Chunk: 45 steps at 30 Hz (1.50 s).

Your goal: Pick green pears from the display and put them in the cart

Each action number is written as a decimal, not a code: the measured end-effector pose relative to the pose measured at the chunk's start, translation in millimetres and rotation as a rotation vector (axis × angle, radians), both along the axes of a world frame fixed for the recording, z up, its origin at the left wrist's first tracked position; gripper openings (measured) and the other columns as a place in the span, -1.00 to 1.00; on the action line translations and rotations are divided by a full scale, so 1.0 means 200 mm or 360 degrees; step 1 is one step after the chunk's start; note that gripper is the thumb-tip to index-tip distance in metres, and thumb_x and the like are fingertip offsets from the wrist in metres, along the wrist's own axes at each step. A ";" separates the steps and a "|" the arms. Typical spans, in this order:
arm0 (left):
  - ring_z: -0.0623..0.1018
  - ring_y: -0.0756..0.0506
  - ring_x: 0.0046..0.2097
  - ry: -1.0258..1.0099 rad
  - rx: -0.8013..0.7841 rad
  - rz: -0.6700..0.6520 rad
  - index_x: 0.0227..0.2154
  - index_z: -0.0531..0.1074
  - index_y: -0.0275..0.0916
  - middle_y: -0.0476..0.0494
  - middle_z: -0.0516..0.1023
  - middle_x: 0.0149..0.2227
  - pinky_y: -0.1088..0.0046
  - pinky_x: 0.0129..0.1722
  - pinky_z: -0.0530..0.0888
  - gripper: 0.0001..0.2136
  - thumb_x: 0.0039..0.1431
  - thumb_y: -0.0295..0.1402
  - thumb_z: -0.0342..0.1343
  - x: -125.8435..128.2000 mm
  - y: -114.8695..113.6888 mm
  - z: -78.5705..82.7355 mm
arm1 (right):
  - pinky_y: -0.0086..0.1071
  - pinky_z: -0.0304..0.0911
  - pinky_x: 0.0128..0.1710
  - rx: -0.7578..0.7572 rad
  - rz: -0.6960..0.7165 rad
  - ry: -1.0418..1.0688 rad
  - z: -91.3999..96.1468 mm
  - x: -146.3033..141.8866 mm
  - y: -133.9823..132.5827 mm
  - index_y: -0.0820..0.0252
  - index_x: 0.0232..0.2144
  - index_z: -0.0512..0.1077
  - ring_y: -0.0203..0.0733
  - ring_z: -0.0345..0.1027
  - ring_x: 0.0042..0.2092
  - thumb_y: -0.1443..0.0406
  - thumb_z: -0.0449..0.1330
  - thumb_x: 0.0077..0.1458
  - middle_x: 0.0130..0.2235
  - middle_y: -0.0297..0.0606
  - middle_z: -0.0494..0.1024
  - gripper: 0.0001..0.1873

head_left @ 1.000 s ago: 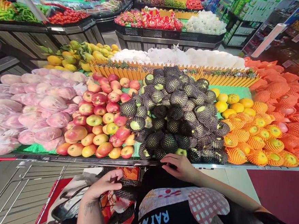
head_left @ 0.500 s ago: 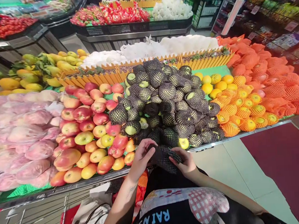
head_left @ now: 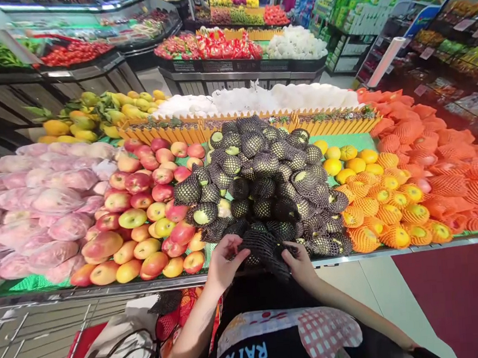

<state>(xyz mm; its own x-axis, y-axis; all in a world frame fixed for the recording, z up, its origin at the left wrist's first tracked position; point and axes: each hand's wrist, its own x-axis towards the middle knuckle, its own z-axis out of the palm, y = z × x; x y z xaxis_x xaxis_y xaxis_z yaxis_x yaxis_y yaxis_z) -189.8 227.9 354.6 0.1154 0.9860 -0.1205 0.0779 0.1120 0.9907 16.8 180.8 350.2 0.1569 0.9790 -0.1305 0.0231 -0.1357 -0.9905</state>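
Between my two hands stretches a black foam net sleeve (head_left: 264,248), held low at the front edge of the display. My left hand (head_left: 225,260) pinches its left side with thumb and fingers. At the other end, my right hand (head_left: 299,261) grips the sleeve's right side. Whether a fruit sits inside the sleeve, I cannot tell. Just beyond my hands rises a pile of yellow-green fruit in black foam nets (head_left: 265,147). Loose red and yellow apples (head_left: 140,199) lie to the left of that pile.
Pink-wrapped fruit (head_left: 56,200) fills the far left. Oranges (head_left: 356,165) and fruit in orange nets (head_left: 446,159) lie right. A small orange fence (head_left: 235,127) crosses behind, before white-wrapped fruit (head_left: 290,96). A wire shopping cart (head_left: 33,340) with bags stands lower left.
The view has tilted up, showing more of the shop behind. Both hands still hold the black sleeve, which now looks more spread out between them.
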 end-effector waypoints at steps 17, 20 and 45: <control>0.39 -0.01 -0.35 -0.0175 0.0469 -0.0209 -0.44 0.34 -0.20 0.01 0.40 -0.37 0.51 -0.36 0.33 -0.85 0.04 -0.52 0.21 0.19 -0.09 0.01 | -0.46 0.11 -0.45 0.0262 0.0118 0.0216 -0.10 0.30 0.14 0.09 -0.47 0.26 -0.33 0.13 -0.44 0.28 0.34 -0.06 -0.46 -0.47 0.26 -0.73; 0.39 -0.02 -0.37 -0.0121 0.0354 -0.0021 -0.39 0.38 -0.21 0.03 0.41 -0.42 0.49 -0.36 0.34 -0.88 0.03 -0.47 0.22 0.21 -0.06 -0.03 | -0.43 0.14 -0.46 0.0451 0.0325 -0.0001 -0.05 0.31 0.17 0.12 -0.47 0.43 -0.30 0.22 -0.42 0.31 0.30 0.07 -0.40 -0.36 0.40 -0.88; 0.35 -0.06 -0.42 -0.0549 0.0239 -0.0623 -0.46 0.45 -0.22 -0.09 0.38 -0.43 0.41 -0.46 0.29 -0.51 0.07 0.19 0.17 0.34 -0.03 0.03 | -0.42 0.24 -0.32 -0.0037 0.0012 0.0745 -0.13 0.37 0.14 0.04 -0.34 0.48 -0.29 0.28 -0.36 0.13 0.59 -0.34 -0.41 -0.44 0.43 -0.51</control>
<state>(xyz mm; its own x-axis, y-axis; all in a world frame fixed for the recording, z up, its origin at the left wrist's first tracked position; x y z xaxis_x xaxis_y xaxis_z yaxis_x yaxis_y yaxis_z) -121.9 222.3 360.3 0.4856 0.8647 0.1285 -0.2472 -0.0052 0.9690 89.9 209.7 323.6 0.0690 0.9758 -0.2076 -0.4245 -0.1596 -0.8913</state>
